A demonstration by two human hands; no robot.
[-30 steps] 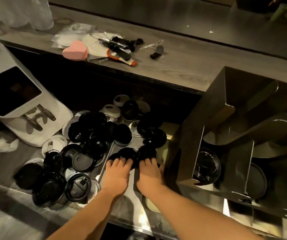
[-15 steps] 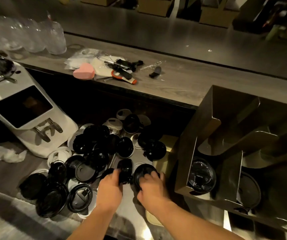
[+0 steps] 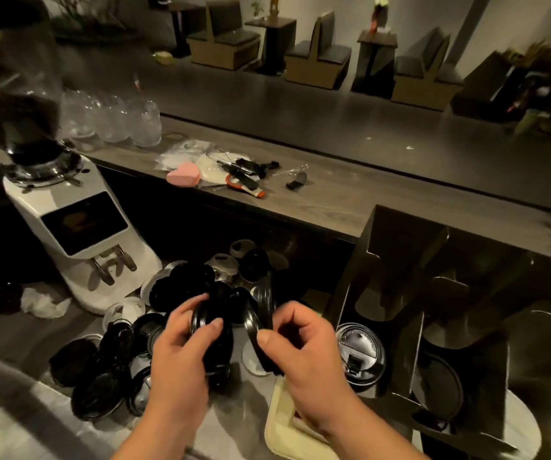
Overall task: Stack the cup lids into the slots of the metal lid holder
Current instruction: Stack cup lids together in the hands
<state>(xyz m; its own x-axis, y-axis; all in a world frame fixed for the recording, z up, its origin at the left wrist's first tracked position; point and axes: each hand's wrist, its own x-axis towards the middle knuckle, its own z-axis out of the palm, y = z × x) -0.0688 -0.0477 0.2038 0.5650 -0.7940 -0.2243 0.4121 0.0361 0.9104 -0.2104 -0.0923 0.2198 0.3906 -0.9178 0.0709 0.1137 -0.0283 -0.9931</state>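
My left hand [image 3: 181, 340] grips a black cup lid [image 3: 201, 318] held on edge above the counter. My right hand [image 3: 295, 340] pinches a small stack of black lids [image 3: 259, 313], also on edge, just right of the first. Below and to the left lies a loose pile of black and white lids [image 3: 114, 360]. The dark metal lid holder [image 3: 397, 260] stands to the right; its nearest slot holds a black lid [image 3: 360, 353], and another dark lid [image 3: 440, 383] sits in the slot beside it.
A white coffee grinder [image 3: 78, 227] stands at the left. The raised wooden ledge [image 3: 334, 200] behind carries a pink heart-shaped object [image 3: 183, 174], pens and small tools. Clear cups [image 3: 114, 121] stand at its left end. A cream cloth [image 3: 287, 429] lies under my right wrist.
Both hands have lifted from the counter with lids, now held up on edge between fingers and thumbs. The camera has tilted up, showing more of the room behind.
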